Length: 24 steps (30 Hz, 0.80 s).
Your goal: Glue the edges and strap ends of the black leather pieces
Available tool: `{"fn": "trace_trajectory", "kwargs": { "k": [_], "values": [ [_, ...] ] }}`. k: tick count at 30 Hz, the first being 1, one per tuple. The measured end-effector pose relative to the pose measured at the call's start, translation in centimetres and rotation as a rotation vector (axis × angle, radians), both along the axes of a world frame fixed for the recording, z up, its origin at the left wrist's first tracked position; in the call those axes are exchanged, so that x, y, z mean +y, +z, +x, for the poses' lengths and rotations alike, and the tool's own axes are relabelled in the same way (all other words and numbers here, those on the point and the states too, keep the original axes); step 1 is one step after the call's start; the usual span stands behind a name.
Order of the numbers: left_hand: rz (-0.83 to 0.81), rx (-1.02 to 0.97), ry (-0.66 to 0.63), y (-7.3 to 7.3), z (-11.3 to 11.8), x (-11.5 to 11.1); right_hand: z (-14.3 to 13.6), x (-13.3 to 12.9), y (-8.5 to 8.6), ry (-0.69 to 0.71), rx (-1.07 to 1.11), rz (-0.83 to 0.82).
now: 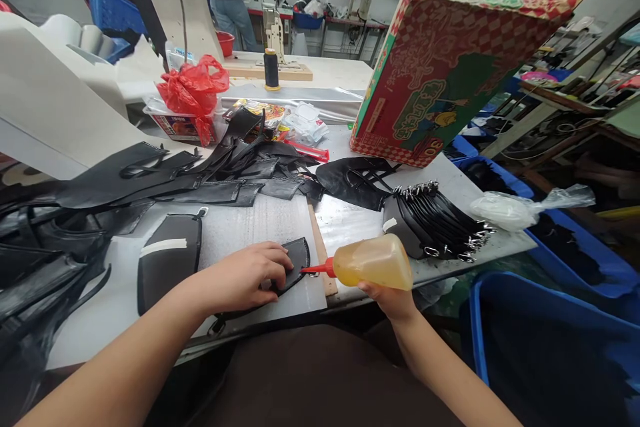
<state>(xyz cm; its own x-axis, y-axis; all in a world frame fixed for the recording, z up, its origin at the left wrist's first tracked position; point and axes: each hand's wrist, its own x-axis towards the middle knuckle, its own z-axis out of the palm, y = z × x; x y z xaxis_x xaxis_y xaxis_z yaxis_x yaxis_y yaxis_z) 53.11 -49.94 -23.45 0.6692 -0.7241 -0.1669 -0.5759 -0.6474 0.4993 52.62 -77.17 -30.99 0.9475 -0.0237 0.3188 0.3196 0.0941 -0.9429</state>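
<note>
My right hand (393, 301) is closed round a soft squeeze bottle (373, 261) of yellowish liquid, tipped on its side. Its red nozzle (320, 269) points left, with the tip at the edge of a small black leather piece (299, 253). My left hand (255, 272) holds that piece down on a white sheet (235, 230), fingers bent over it. Left of this hand lies a dark leather panel (170, 263) with a pale strip across it and a metal ring at one corner. To the right is a bundle of black straps (435, 213) with metal clasps.
Black leather pieces (215, 180) are heaped across the table behind my hands. A red patterned carton (450, 73) stands at the back right. Behind are a sewing machine (273, 20) and a thread spool (271, 70). Blue bins (477, 340) flank the right edge. A person (230, 0) stands far back.
</note>
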Motion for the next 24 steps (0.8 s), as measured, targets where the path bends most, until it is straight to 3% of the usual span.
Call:
{"fn": "trace_trajectory", "kwargs": {
  "k": [12,24],
  "values": [
    [0.001,-0.008,0.005,-0.3,0.0,0.1,1.6,0.5,-0.2,-0.049,0.082,0.052],
    [-0.011,-0.018,-0.004,-0.2,0.0,0.1,0.1,-0.1,-0.6,-0.015,0.033,-0.043]
  ]
}}
